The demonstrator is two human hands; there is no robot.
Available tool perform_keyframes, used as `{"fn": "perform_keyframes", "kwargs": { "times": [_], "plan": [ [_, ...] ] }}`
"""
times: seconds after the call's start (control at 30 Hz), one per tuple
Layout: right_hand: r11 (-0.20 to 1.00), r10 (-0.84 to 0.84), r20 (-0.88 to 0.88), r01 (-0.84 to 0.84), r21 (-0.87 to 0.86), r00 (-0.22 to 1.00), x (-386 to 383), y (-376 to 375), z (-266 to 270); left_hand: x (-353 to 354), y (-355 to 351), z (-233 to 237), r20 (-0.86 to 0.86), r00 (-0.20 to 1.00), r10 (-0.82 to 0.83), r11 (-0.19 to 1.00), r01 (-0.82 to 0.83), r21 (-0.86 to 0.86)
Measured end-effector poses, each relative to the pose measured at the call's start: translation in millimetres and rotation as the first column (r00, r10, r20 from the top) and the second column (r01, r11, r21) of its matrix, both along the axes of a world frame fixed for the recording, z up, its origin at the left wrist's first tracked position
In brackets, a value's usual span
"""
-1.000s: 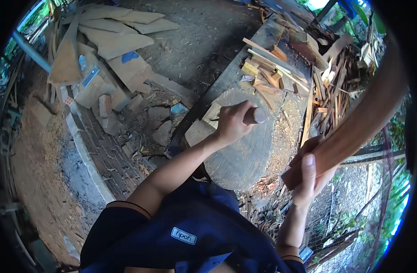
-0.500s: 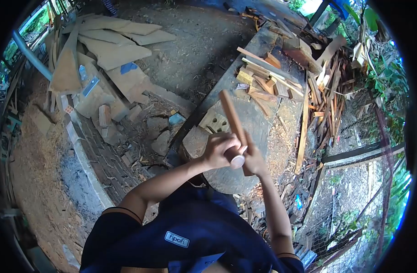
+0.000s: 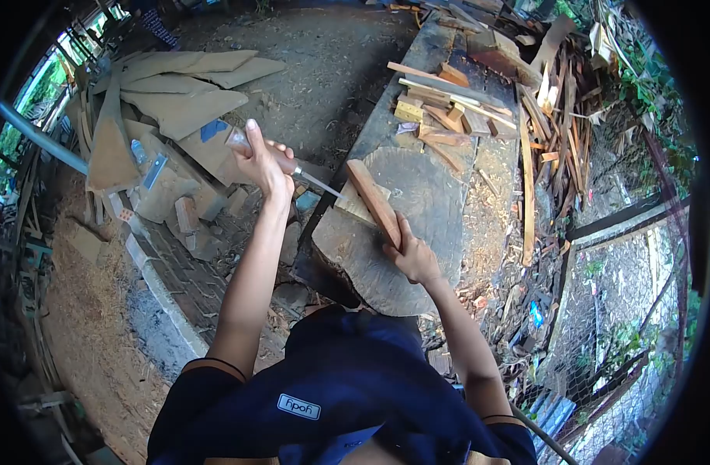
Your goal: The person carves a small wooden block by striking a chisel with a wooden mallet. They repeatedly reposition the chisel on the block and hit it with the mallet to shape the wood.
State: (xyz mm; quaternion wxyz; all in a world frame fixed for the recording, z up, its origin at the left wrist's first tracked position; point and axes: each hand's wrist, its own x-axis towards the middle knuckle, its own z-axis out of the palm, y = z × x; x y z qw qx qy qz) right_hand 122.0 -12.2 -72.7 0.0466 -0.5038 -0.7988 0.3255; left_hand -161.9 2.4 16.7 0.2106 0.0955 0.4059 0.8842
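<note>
My left hand (image 3: 264, 161) is wrapped round the wooden handle of a chisel-like tool (image 3: 290, 164). Its thin metal shaft points right and down, with the tip near a light wooden block (image 3: 359, 204). In my right hand (image 3: 415, 260) is the lower end of a reddish-brown wooden piece (image 3: 374, 200). That piece slants up to the left over the block and hides part of it. Beneath both lies a round wooden stump top (image 3: 425, 201).
Wood offcuts (image 3: 448, 116) lie on the dark bench behind the stump. Long scrap strips (image 3: 528, 194) are piled at the right. Flat boards (image 3: 177, 101) and a brick (image 3: 187, 215) lie at the left. A person's patterned clothing (image 3: 157, 25) shows at the top left.
My hands have moved apart. The left hand has swung up and left with the tool, whose metal shaft now shows. My right hand has lowered the wooden piece over the block.
</note>
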Motion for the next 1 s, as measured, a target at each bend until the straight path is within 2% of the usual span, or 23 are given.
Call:
{"fn": "perform_keyframes", "kwargs": {
  "times": [0.07, 0.1, 0.17, 0.3, 0.43, 0.6, 1.0],
  "plan": [
    [1.000, -0.008, -0.010, 0.008, -0.010, 1.000, -2, -1, 1, 3, 4, 1, -0.112, 0.993, 0.036, 0.999, -0.034, 0.014],
    [1.000, -0.006, -0.009, 0.006, -0.010, 1.000, -2, -1, 3, 4, 5, -2, -0.114, 0.993, 0.029, 1.000, -0.028, 0.013],
    [1.000, -0.014, -0.005, 0.014, -0.010, 1.000, -1, -2, 1, 7, 5, -10, -0.238, 0.960, -0.146, 0.988, 0.154, 0.016],
    [1.000, -0.024, -0.056, 0.025, 0.019, 0.998, -1, -4, -5, 20, 5, -8, -0.380, 0.894, -0.238, 0.963, 0.269, 0.029],
    [0.999, -0.039, -0.083, 0.039, 0.002, 0.996, -1, -5, -6, 24, 8, -7, -0.395, 0.872, -0.290, 0.944, 0.327, 0.030],
    [0.999, -0.044, -0.058, 0.042, -0.034, 0.997, -1, -5, -1, 24, 8, -13, -0.445, 0.856, -0.261, 0.955, 0.296, 0.009],
    [0.999, -0.043, -0.087, 0.041, -0.015, 0.995, -2, -5, -1, 17, 2, -14, -0.327, 0.927, -0.185, 0.967, 0.231, 0.105]
  ]
}}
